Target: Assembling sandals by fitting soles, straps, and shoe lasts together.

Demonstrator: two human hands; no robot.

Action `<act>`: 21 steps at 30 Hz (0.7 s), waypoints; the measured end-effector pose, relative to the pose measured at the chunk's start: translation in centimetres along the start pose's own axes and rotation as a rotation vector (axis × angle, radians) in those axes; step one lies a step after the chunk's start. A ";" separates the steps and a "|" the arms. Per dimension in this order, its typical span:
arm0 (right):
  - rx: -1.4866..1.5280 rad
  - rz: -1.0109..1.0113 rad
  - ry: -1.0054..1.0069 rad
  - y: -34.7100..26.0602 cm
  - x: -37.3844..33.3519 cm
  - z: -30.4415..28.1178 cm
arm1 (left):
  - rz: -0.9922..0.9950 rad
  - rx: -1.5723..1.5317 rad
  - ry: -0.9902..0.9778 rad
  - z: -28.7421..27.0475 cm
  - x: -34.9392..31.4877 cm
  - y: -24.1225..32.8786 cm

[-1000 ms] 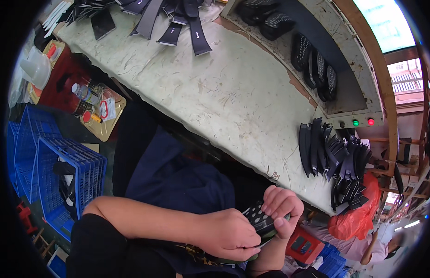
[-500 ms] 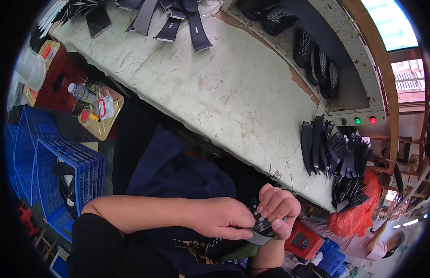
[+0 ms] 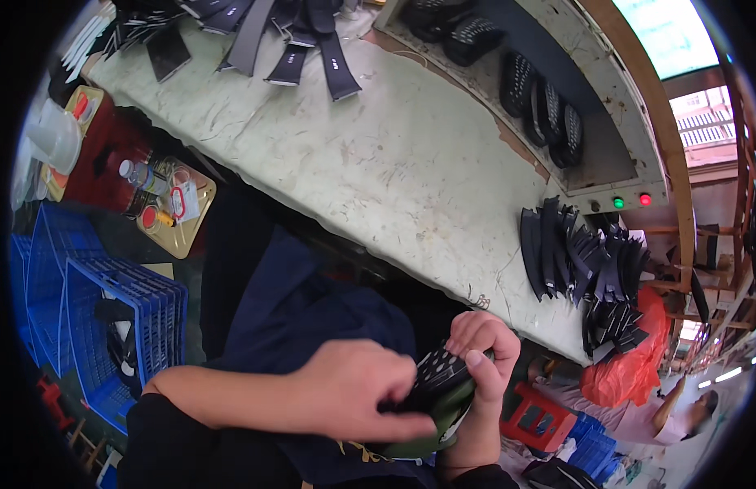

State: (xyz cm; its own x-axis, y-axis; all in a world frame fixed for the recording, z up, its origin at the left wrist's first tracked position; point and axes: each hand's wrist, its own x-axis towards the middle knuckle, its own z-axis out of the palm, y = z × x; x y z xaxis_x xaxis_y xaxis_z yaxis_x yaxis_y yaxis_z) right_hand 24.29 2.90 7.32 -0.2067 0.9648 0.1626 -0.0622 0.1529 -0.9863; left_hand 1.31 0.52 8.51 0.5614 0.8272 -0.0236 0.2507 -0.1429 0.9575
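Observation:
My right hand (image 3: 485,359) is closed around a shoe piece (image 3: 443,375), its fingers over the top and the thumb along the side. The piece has a black upper face with rows of pale dots and a dark green, rounded underside (image 3: 415,447). It is tilted in front of my dark blue clothing. My left hand (image 3: 358,391) is beside its left end, smeared by motion. The left thumb stretches toward the green side while the other fingers curl, and whether they pinch anything does not show.
A pale worktable (image 3: 353,163) runs diagonally ahead, with black strips (image 3: 549,248) piled at its right end and more at the far edge. Several dotted black shoes (image 3: 545,114) sit in a curved cabinet. Blue crates (image 3: 125,326) and a yellow tray (image 3: 186,232) are at left, a red stool (image 3: 537,420) at right.
My left hand has pulled back leftward from the piece. The grey strip that was between my hands no longer shows, and more of the dotted face is exposed.

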 end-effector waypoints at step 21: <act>0.152 -0.148 -0.152 0.6 -0.1 -0.4 | 0.464 -0.530 0.008 6.9 1.2 -2.1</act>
State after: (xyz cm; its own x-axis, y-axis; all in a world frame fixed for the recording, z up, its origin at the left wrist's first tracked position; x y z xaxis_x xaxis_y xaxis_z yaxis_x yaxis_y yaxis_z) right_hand 24.72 2.94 6.73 -0.3275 0.8894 0.3189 -0.2466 0.2454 -0.9375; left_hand 6.93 -1.96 4.51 0.5115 0.7490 0.4212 -0.4322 -0.1995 0.8794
